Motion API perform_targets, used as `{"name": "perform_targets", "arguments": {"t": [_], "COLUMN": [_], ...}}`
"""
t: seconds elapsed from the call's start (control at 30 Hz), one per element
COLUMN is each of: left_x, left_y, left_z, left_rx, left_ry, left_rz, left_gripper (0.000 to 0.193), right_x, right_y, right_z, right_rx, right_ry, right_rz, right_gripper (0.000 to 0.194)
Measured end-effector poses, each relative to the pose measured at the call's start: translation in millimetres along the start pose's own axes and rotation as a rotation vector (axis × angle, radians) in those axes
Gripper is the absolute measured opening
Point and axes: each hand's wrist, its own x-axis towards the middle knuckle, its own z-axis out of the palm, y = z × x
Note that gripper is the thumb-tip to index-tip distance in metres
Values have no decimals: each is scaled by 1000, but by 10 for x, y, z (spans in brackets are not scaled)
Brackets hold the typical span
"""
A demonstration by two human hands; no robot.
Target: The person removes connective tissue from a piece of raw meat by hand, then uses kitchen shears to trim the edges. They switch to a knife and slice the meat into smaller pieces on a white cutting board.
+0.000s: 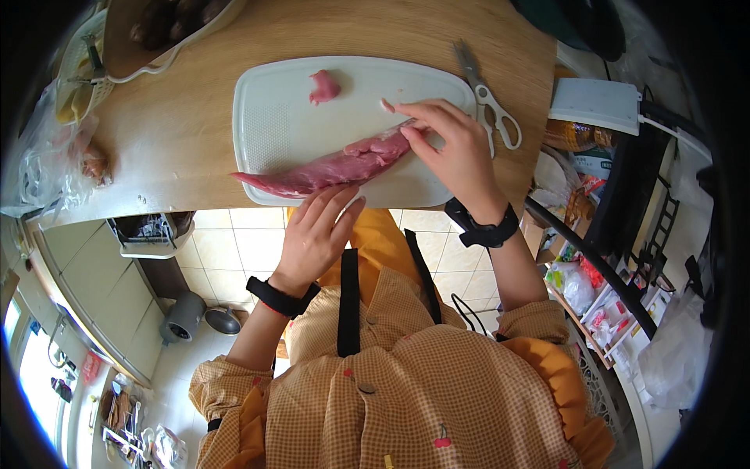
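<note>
A long strip of raw meat [328, 170], like a tenderloin, lies slantwise across a white plastic cutting board [281, 88]. Its pointed left end reaches past the board's left front edge. My left hand [319, 228] rests its fingertips against the meat's near side. With thumb and fingers, my right hand [451, 140] grips the upper right end of the strip. A small lump of meat [324, 88] sits apart near the board's far edge. One tiny scrap [387, 105] lies just beyond my right fingertips.
Kitchen scissors [489, 102] with white handles lie along the board's right edge. On the left are a clear plastic bag [41, 158], a basket [105, 97] and a tub [170, 58] holding dark round items. A shelf of packages [586, 293] stands right of the wooden table [381, 29].
</note>
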Motion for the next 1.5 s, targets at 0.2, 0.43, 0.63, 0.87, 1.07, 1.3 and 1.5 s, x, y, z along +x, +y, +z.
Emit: {"name": "perform_targets", "arguments": {"t": [0.2, 0.43, 0.63, 0.87, 1.07, 1.3, 1.5], "left_x": [-159, -5, 257, 443, 594, 634, 543], "left_y": [-144, -302, -263, -248, -244, -48, -44], "left_z": [-208, -282, -153, -283, -339, -23, 86], "left_rx": [177, 61, -67, -37, 153, 39, 64], "left_ry": [178, 50, 20, 46, 43, 76, 146], "left_rz": [-267, -247, -273, -225, -199, 59, 71], "left_gripper": [36, 48, 50, 36, 36, 38, 30], "right_x": [-44, -38, -89, -157, -88, 129, 116], "right_y": [7, -19, -26, -91, -62, -71, -39], "right_z": [-75, -248, -267, -162, -20, -8, 1], "right_rx": [-138, -83, -141, 23, -124, -68, -84], "right_ry": [-129, -390, -389, -66, -231, -425, -458], "right_rz": [-3, 177, 177, 179, 43, 41, 0], "right_gripper": [15, 12, 11, 12, 12, 14, 16]}}
